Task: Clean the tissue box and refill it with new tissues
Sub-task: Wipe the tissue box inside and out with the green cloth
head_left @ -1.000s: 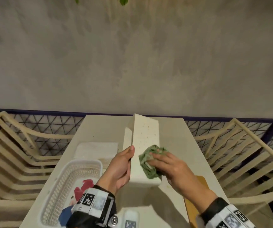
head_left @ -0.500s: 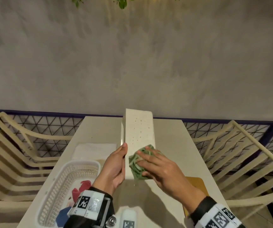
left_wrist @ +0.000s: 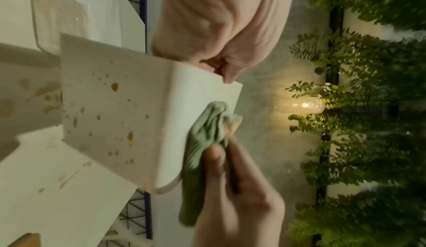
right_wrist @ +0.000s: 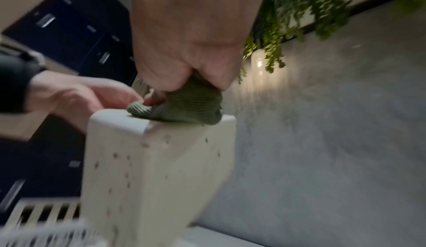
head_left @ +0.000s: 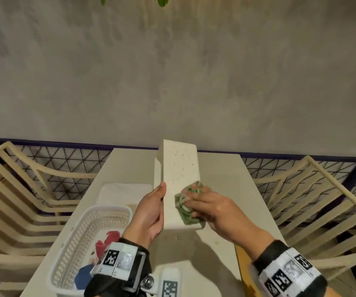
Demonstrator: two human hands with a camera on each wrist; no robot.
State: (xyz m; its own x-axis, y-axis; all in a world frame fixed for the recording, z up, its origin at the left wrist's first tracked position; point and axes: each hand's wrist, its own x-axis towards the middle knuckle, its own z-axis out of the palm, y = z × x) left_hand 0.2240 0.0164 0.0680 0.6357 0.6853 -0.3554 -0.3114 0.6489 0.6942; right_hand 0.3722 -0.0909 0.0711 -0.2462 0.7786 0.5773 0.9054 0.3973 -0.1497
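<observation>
Your left hand (head_left: 151, 213) grips the near end of the box (head_left: 178, 181), thumb along its left edge, holding it lifted above the table (head_left: 222, 179) and slanting away from you. Your right hand (head_left: 213, 209) clutches a bunched green cloth (head_left: 186, 213) and presses it on the box's speckled upper face. A basket (head_left: 74, 243) sits at the left, with white tissues (head_left: 123, 190) beyond it.

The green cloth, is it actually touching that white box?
Touching. The right wrist view shows the green cloth pressed flat on the white box by the right hand, no gap.
</observation>
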